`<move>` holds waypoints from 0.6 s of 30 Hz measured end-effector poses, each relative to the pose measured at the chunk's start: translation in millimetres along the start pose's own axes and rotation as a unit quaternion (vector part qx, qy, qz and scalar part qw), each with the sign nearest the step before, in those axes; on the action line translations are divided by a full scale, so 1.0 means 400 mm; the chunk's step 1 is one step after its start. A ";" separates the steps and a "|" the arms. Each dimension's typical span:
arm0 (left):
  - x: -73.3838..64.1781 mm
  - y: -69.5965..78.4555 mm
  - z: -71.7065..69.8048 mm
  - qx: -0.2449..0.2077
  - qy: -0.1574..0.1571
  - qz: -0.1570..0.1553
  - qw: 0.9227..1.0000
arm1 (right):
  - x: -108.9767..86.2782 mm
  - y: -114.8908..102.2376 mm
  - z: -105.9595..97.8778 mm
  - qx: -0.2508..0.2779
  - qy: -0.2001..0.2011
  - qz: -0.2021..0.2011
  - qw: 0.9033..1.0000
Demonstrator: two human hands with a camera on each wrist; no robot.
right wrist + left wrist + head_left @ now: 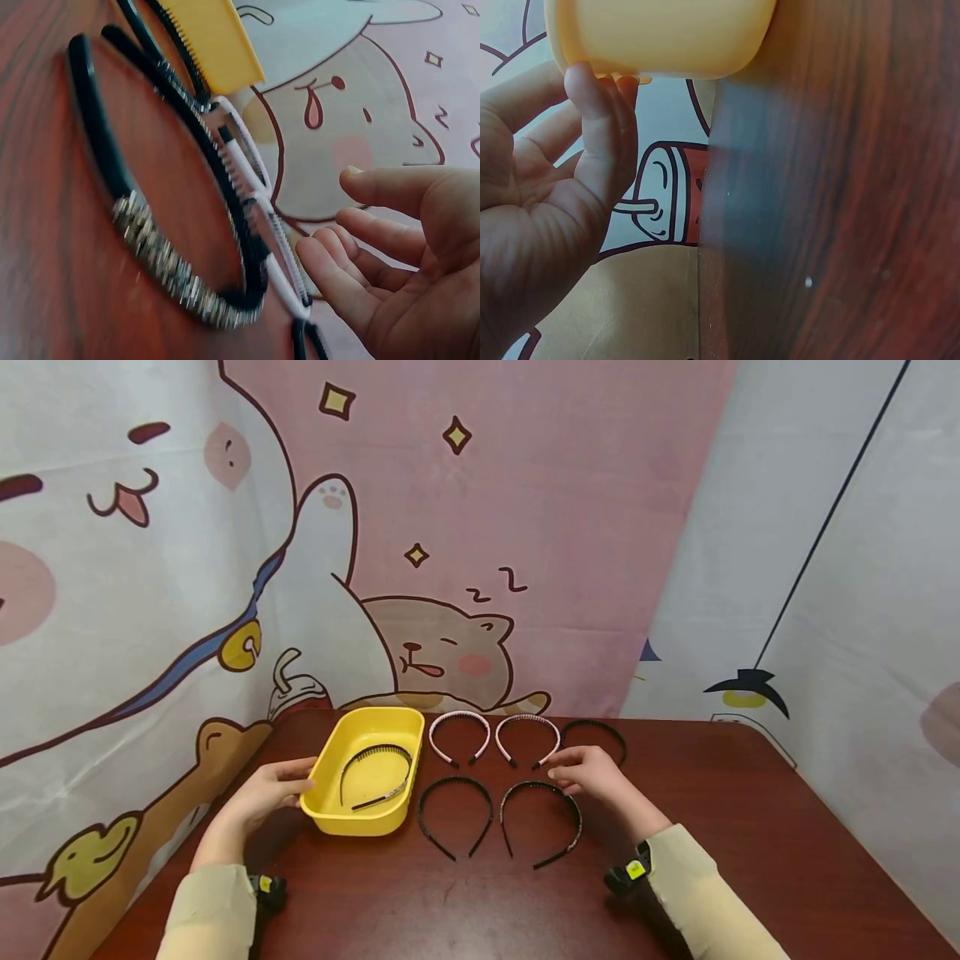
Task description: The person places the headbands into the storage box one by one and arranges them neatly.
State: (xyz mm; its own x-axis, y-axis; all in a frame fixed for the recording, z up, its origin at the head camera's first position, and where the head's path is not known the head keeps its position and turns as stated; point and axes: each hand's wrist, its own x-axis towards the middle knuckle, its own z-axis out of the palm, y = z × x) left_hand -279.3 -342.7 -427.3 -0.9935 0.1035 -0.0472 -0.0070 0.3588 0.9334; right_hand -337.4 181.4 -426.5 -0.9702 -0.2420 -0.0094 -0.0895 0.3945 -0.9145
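One glittery headband lies on the table, right of the yellow tub, open ends toward the person, arch away. Right hand, the nearer, hangs by that arch, fingers loosely parted, holding nothing; contact unconfirmed. Left hand pinches the tub's left rim. Beyond, right of the tub: two pink headbands.

Left hand pinches; right hand hovers, relaxed.
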 end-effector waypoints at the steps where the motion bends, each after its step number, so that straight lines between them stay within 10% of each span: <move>1: 0.000 0.001 0.001 -0.001 -0.001 -0.001 1.000 | -0.006 0.008 -0.007 0.000 0.002 0.003 1.000; 18: -0.002 0.007 0.002 0.010 -0.002 -0.006 1.000 | -0.035 0.084 -0.044 0.024 0.009 0.031 0.999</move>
State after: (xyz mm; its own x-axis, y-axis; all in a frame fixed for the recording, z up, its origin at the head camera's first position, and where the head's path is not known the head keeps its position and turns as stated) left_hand -278.4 -341.1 -424.8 -0.9928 0.1033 -0.0602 -0.0168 0.3776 0.9258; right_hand -330.9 213.7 -450.2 -0.9776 -0.2015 -0.0605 -0.0178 0.3656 -0.9306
